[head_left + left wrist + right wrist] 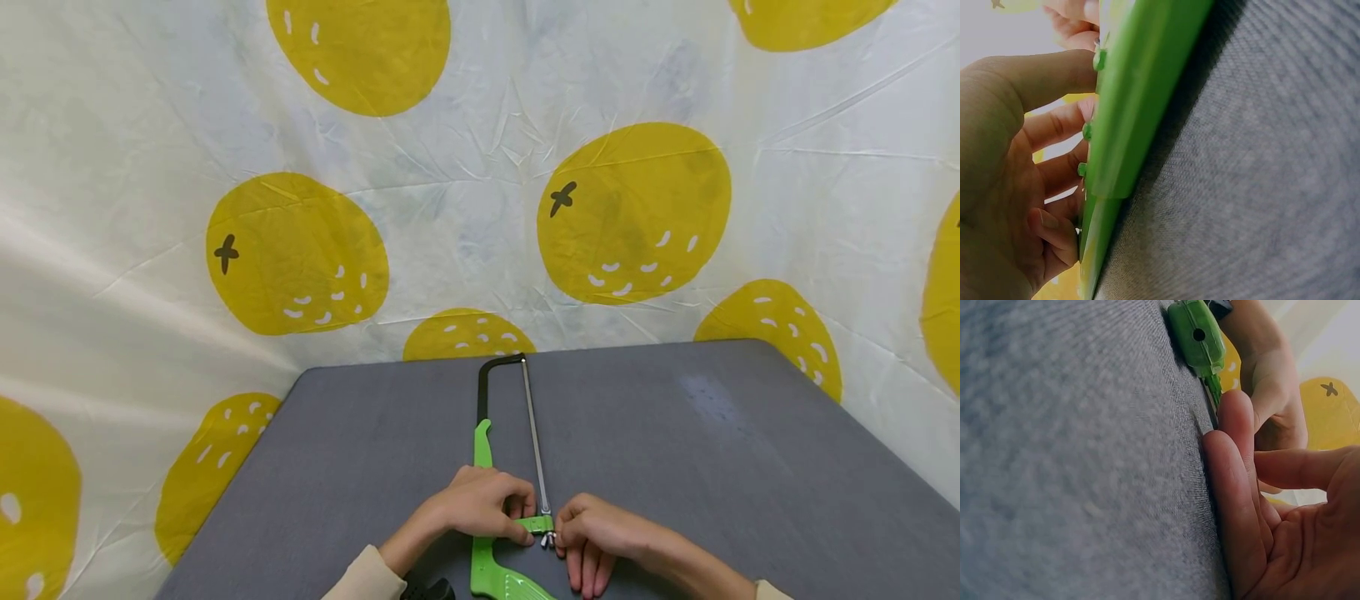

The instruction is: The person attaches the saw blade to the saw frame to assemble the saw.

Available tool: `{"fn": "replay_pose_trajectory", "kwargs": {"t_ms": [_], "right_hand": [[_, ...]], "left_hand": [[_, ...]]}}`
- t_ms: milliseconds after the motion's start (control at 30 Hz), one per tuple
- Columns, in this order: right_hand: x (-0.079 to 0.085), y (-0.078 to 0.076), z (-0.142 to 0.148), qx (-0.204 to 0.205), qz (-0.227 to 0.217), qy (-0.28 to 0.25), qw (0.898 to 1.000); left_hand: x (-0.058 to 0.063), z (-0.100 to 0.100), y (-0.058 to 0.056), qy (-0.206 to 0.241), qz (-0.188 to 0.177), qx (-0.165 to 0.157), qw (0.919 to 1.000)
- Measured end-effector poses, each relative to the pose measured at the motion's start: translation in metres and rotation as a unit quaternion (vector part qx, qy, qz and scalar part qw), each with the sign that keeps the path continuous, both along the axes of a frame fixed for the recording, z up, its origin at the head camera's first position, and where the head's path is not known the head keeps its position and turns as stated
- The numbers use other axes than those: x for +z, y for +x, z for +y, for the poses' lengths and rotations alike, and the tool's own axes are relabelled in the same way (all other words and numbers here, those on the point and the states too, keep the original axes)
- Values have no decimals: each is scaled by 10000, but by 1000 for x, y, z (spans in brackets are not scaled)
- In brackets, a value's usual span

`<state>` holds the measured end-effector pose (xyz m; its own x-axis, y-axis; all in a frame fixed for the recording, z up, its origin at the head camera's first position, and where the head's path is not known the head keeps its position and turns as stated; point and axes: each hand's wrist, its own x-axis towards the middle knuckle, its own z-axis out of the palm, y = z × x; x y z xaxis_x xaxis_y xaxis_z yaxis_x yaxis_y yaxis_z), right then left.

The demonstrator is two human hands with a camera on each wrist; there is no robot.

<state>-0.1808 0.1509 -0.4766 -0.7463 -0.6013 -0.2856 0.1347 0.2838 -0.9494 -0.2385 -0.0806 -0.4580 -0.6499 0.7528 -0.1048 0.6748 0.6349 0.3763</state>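
Observation:
A hacksaw (pixel 483 446) with a green handle and black front frame lies on the grey table, its thin blade (pixel 532 425) running along the right side. My left hand (pixel 483 500) grips the green arm (pixel 538 524) at the blade's near end, thumb on the near side. In the left wrist view, the green frame (pixel 1129 106) hides the fingertips. A small metal wing nut (pixel 548 540) sits just below that arm. My right hand (pixel 600 537) has its thumb and index finger curled at the wing nut's right edge, pinching it; the right wrist view hides this contact.
The grey cloth-covered table (pixel 675 433) reaches back to a pale curtain (pixel 465 233) printed with yellow fruit. A dark object (pixel 431 590) shows partly at the bottom edge, beside the left sleeve (pixel 367 575).

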Motion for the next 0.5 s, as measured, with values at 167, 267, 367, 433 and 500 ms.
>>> {"fn": "replay_pose_trajectory", "kwargs": {"t_ms": [167,267,367,433,500], "right_hand": [[-3,-1,0,9,107,18,9999],[-4,-2,-1,-9,169,-9,9999],[-5,-2,-1,-12,189,-56,9998],[-5,-2,-2,-7,178,-74,9998],[-4,-2,-1,27,177,-99,9998]], "left_hand": [[-3,-1,-1,39,21,-31,10000],[-4,-2,-1,60,38,-57,10000],[-3,-2,-1,71,0,-53,10000],[-3,-2,-1,72,-14,-50,10000],[-2,-2,-2,74,-18,-45,10000]]}}
